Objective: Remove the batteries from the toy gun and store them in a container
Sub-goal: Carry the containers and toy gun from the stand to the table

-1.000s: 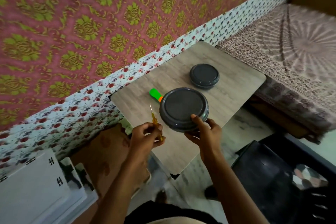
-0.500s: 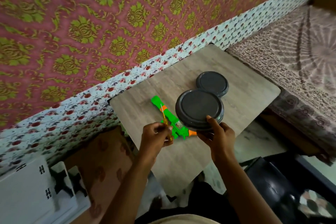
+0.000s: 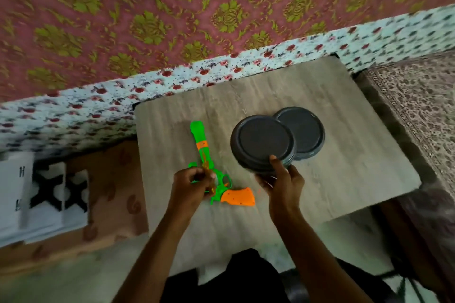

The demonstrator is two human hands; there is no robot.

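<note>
The task is barely starting: the toy gun (image 3: 221,179) is lying closed on the table (image 3: 344,179). The left hand (image 3: 192,187) is pinching a screwdriver (image 3: 206,167); the right hand (image 3: 280,184) is gripping a lidded container (image 3: 263,142).

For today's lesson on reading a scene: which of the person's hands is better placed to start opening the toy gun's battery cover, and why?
The left hand, probably. It holds the thin screwdriver directly over the toy gun on the table. The right hand is occupied gripping a dark round container.
</note>
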